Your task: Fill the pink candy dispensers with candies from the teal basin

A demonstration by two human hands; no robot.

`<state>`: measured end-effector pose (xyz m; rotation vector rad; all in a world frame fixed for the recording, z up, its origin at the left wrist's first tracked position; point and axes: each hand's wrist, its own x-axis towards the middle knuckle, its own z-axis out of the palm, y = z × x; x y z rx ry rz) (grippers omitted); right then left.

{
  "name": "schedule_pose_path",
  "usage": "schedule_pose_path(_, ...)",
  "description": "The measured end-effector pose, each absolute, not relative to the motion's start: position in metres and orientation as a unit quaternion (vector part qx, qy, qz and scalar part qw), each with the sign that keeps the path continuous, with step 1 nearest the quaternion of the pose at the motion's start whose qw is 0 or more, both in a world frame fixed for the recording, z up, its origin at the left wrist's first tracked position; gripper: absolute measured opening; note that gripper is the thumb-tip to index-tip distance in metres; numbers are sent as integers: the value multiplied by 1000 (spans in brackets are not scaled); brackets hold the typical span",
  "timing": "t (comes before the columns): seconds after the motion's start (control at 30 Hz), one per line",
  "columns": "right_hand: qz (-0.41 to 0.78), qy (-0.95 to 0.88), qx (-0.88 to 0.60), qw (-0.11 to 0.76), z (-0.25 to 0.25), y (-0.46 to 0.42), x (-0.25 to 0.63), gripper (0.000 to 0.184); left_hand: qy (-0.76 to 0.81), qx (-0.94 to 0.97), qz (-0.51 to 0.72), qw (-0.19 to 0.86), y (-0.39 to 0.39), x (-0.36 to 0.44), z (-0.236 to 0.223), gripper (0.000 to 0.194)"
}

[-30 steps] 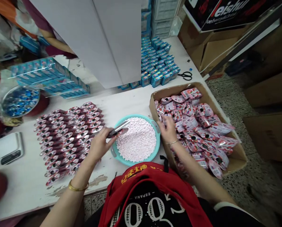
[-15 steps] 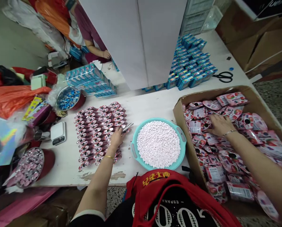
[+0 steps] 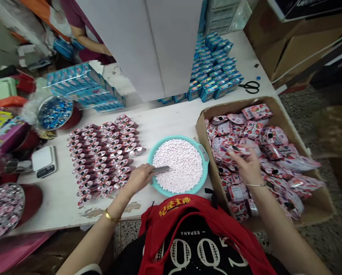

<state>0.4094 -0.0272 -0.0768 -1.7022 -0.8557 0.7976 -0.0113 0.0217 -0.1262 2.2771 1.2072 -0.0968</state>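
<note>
The left hand (image 3: 139, 177) is closed around a slim metal scoop (image 3: 161, 169), whose blade reaches over the rim of a teal plastic basin (image 3: 171, 194) to the edge of a heap of pale pink candies (image 3: 178, 166). The right hand (image 3: 247, 168) pinches a pink foil pouch (image 3: 236, 149) just above a cardboard box (image 3: 312, 214) crowded with loose printed pouches (image 3: 276, 160). The basin sits between that box and the overlapping rows of red-and-silver pouches (image 3: 102, 160) on the white table (image 3: 50, 208), seemingly so that both hands reach it without stretching; the overlap appears to fit many pouches into little table space. A digital scale (image 3: 43, 161) lies just past the rows, near a round metal dish of blue-wrapped pieces (image 3: 55, 112). Farther off, stacked blue boxes (image 3: 213, 72) stand near black-handled scissors (image 3: 249, 87), and a co-worker's hand (image 3: 106, 49) shows beyond a white partition (image 3: 139, 46).
</note>
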Motion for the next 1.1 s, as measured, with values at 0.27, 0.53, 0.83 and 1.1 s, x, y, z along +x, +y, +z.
schedule_pose_path(0.27, 458, -381, -643, 480, -91, -69, 344, 41, 496, 789, -18, 362, -14, 108, -182, 24)
schedule_pose_path(0.53, 443, -453, -656, 410, -111, -91, 328, 36, 475, 781, 58, 401, -1, 91, -169, 26)
schedule_pose_path(0.83, 354, -587, -617, 387, -139, -63, 302, 30, 376, 877, 27, 297, 30, 49, -75, 25)
schedule_pose_path(1.1, 341, -624, -588, 386, -143, -58, 293, 35, 362, 914, -121, 136, 27, 96, -20, 15)
